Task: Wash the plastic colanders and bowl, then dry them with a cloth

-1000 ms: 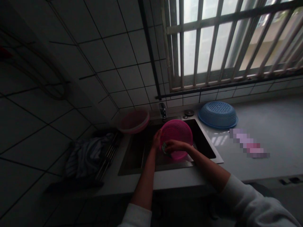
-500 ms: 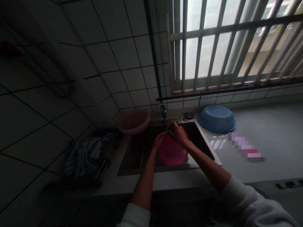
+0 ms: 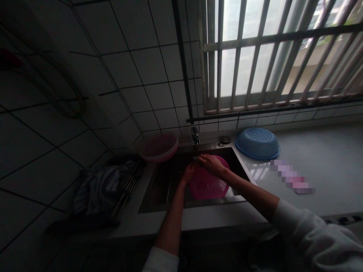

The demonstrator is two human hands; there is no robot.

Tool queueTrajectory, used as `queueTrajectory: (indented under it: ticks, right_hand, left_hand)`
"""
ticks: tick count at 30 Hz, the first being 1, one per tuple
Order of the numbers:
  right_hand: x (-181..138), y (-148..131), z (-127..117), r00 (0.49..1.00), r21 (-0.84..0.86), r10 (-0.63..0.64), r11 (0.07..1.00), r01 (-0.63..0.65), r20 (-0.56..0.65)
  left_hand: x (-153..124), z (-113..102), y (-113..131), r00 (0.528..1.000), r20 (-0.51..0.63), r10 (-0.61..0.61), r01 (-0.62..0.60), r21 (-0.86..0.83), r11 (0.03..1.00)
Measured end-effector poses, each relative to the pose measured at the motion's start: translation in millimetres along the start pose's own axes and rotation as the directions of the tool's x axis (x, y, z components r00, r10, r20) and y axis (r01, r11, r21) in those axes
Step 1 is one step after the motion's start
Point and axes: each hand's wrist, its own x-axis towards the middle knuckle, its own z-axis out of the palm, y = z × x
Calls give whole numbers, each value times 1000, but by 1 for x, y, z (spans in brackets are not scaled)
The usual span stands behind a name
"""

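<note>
A bright pink perforated plastic basket (image 3: 208,183) is tilted inside the sink (image 3: 160,189), below the faucet (image 3: 195,136). My left hand (image 3: 188,173) is closed at the basket's upper left rim; its fingertips are partly hidden. Across the top of the basket reaches my right hand (image 3: 210,164), its fingers curled together close to the left hand. A small greyish-green piece (image 3: 195,159), perhaps a scouring pad, pokes out at the right fingertips. Most of it is covered by the fingers.
A pale pink basin (image 3: 160,148) rests at the sink's back left corner. A blue basket (image 3: 258,143) lies upside down on the right counter, near a drain plug (image 3: 225,139) and a blurred pinkish item (image 3: 292,177). Striped cloth (image 3: 99,189) sits on the left.
My right hand has moved slightly down and left, closer to my left hand, and the green piece is now mostly covered. The basket has turned and tilted a little.
</note>
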Motion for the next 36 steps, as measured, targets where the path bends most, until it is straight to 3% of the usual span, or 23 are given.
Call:
queueTrajectory:
  ticks: [5, 8, 11, 14, 18, 22, 26, 28, 31, 33, 36]
  right_hand:
    - [-12, 7, 15, 996, -1, -1, 1000, 1, -90]
    - [-25, 20, 22, 981, 60, 180, 983, -175, -80]
    - [-38, 31, 32, 926, 121, 377, 921, -370, -32]
    - [-44, 34, 38, 897, 149, 441, 889, -432, -27]
    - [-41, 23, 38, 903, 131, 428, 898, -420, -40]
    - [-29, -1, 39, 942, 130, 333, 936, -326, -33]
    - [-21, -10, 41, 963, 194, 256, 952, -236, -86]
    - [-23, 0, 41, 938, 239, 334, 922, -305, -94]
    - [-30, 23, 43, 832, 291, 549, 810, -508, -77]
    - [-34, 33, 46, 786, 309, 615, 762, -569, -70]
    - [-34, 26, 51, 816, 318, 565, 801, -508, -120]
  left_hand:
    - [-8, -2, 10, 997, 26, 76, -76, 32, 997]
    - [-12, -6, 15, 998, 36, 51, -54, 73, 996]
    - [-15, -5, 19, 996, -71, 44, -25, 248, 968]
    - [-21, 2, 25, 974, -116, 196, -116, 485, 867]
    - [-28, 14, 34, 959, 14, 284, -219, 675, 705]
    - [-30, 23, 40, 986, -5, 167, -98, 791, 604]
    - [-33, 14, 42, 994, -25, 109, -40, 831, 555]
    - [-35, 3, 42, 983, -104, 152, -5, 809, 588]
    - [-36, -10, 41, 949, -259, 179, 87, 762, 642]
    - [-34, -11, 41, 941, -300, 155, 130, 746, 653]
    - [-32, -1, 40, 962, -231, 142, 86, 755, 650]
